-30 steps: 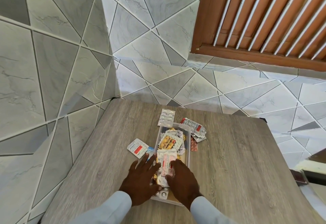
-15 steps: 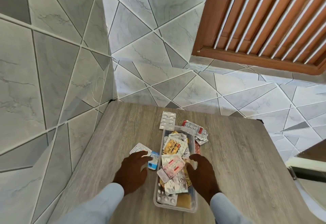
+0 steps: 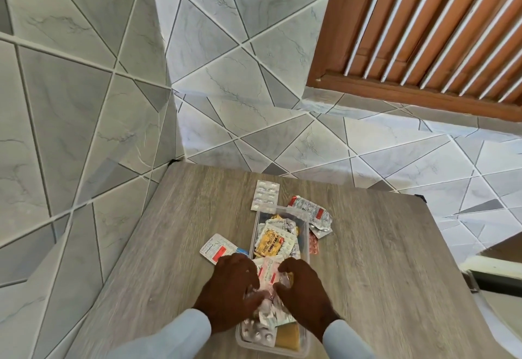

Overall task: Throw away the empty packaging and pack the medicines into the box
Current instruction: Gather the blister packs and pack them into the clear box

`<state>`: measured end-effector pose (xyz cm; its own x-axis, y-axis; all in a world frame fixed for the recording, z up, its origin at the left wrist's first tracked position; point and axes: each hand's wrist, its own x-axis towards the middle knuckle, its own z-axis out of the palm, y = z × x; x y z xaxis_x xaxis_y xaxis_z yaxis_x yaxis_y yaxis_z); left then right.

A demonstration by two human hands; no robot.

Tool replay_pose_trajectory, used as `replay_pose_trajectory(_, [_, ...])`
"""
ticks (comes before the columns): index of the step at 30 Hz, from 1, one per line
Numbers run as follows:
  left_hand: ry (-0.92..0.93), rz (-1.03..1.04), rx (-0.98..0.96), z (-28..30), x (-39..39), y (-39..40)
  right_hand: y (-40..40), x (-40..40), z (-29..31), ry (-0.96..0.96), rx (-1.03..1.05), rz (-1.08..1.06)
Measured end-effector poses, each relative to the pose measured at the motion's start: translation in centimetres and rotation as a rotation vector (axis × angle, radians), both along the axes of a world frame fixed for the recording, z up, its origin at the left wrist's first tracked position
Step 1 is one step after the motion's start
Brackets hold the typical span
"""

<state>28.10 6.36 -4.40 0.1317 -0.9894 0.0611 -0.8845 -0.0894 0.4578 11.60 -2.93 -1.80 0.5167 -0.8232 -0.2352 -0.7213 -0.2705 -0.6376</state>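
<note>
A clear plastic box (image 3: 306, 241) stands lengthwise on the wooden table (image 3: 381, 274), filled with several blister packs, among them a yellow sachet (image 3: 267, 243). Both my hands rest on the pile in its near half. My left hand (image 3: 232, 288) and my right hand (image 3: 303, 291) press from either side on a white-and-pink blister pack (image 3: 268, 272). Outside the box lie a white blister strip (image 3: 265, 194) behind it, a red-and-silver pack (image 3: 312, 211) at its right, a pink strip (image 3: 313, 245) beside its right wall, and a white-and-red pack (image 3: 216, 248) at its left.
The table sits in a corner of grey tiled walls (image 3: 84, 104). A brown louvred window (image 3: 423, 33) is up at the right. The table's right edge drops off toward a dark object (image 3: 497, 276) on the floor.
My left hand has come off the white-and-red pack at the left and moved onto the pile. My right hand has shifted inward too, so both hands close on the pink-and-white pack.
</note>
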Motion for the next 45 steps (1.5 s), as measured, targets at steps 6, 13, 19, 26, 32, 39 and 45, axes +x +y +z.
replay_pose_trajectory(6, [0.161, 0.460, 0.151, -0.5, 5.1, -2.8, -7.5, -1.5, 0.5, -0.118, -0.118, -0.075])
replay_pose_trajectory(13, [-0.113, 0.232, 0.579, -2.3, 6.0, -7.0, -17.7, -2.7, -1.2, 0.024, -0.041, -0.203])
replay_pose_trajectory(19, [-0.130, 0.251, 0.619, -3.5, 5.7, -8.4, -23.0, -1.2, -3.2, 0.226, 0.068, -0.134])
replay_pose_trajectory(26, [-0.021, 0.308, 0.577, -3.0, 7.0, -8.8, -24.2, 1.3, -4.7, 0.428, -0.016, 0.057])
replay_pose_trajectory(32, [0.230, 0.475, 0.501, -2.8, 7.9, -8.5, -23.2, 1.0, -4.6, 0.422, 0.085, -0.050])
replay_pose_trajectory(39, [0.609, 0.662, 0.390, -2.3, 8.3, -7.3, -21.9, -1.6, -6.6, 0.277, 0.296, -0.276])
replay_pose_trajectory(45, [0.856, 0.795, 0.257, -1.7, 8.5, -5.5, -19.7, -2.8, -5.9, -0.007, 0.415, -0.446])
